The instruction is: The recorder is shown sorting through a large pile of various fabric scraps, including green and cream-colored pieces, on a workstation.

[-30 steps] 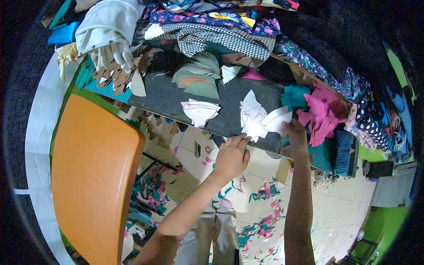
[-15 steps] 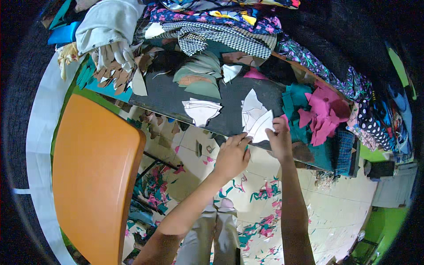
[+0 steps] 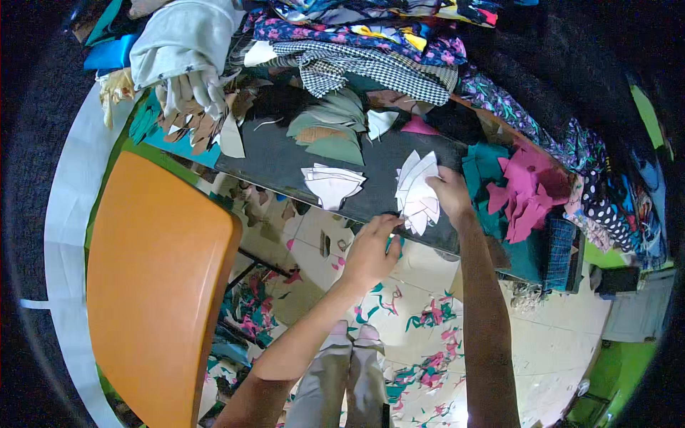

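A fanned stack of white pointed cut pieces (image 3: 417, 187) lies on the dark table near its front edge. My right hand (image 3: 454, 194) is at the stack's right side, its thumb and fingers closed on the edge of the top white piece. My left hand (image 3: 369, 251) is at the table edge, fingers stretched out and thumb apart, fingertips by the stack's lower left end. To the left lies a second, neater pile of white cut pieces (image 3: 332, 187), untouched by either hand.
Green-grey cut pieces (image 3: 328, 128) lie farther back. Teal pieces (image 3: 485, 171) and pink pieces (image 3: 526, 187) are heaped at the right. Folded patterned fabrics (image 3: 378, 68) line the back. An orange chair (image 3: 160, 285) stands at the left; scraps (image 3: 432, 314) litter the floor.
My right hand has moved up and slightly right, and the top white piece it holds has turned more upright over the stack. My left hand stays near the table edge. The view has shifted slightly.
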A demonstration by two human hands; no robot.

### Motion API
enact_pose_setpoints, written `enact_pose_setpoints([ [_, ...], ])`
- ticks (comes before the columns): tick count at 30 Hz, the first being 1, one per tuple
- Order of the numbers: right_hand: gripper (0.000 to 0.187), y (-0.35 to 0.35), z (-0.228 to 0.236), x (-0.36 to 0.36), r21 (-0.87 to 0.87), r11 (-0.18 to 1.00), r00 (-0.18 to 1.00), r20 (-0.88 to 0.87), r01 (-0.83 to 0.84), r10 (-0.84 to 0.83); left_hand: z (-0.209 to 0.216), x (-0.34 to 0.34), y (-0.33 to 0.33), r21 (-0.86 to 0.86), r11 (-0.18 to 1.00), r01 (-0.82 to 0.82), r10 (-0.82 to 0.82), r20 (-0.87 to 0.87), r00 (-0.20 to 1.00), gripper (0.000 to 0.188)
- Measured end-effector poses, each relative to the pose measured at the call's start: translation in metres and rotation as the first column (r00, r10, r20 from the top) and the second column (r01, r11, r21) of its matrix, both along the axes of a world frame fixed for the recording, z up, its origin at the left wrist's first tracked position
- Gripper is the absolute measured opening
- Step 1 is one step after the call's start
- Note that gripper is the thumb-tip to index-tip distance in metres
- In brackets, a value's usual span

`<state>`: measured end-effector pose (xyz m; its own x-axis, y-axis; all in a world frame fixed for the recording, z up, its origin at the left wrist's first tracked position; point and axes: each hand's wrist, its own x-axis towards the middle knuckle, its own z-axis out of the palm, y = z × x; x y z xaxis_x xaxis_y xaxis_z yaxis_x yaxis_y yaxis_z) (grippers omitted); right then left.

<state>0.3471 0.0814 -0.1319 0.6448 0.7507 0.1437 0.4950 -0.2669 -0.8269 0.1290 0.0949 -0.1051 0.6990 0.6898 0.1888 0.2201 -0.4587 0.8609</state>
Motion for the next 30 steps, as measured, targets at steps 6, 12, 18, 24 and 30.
enact_pose_setpoints([
  [6, 0.028, 0.034, 0.007, -0.036, -0.289, 0.954, 0.788, 0.604, 0.076, 0.120, 0.004, -0.006, 0.013, -0.039, 0.999, -0.016, 0.016, 0.001, 1.000, 0.028],
  [12, 0.030, 0.028, 0.008, -0.011, -0.153, 0.983, 0.951, 0.278, -0.098, 0.138, -0.001, -0.004, 0.009, -0.069, 0.997, -0.021, 0.020, -0.008, 1.000, 0.026],
  [18, 0.026, 0.031, 0.005, -0.004, -0.190, 0.981, 0.963, 0.269, 0.047, 0.006, -0.005, -0.006, 0.008, -0.033, 0.998, -0.048, 0.047, -0.009, 0.999, 0.026],
  [24, 0.017, 0.029, 0.002, 0.007, -0.315, 0.947, 0.995, 0.046, -0.066, 0.084, -0.001, -0.010, 0.008, -0.075, 0.996, -0.039, 0.036, -0.049, 0.998, 0.026],
  [30, 0.012, -0.009, -0.027, 0.098, 0.492, 0.871, 1.000, 0.010, 0.006, -0.012, -0.006, 0.005, -0.001, -0.101, 0.995, -0.003, 0.004, 0.009, 1.000, 0.024],
])
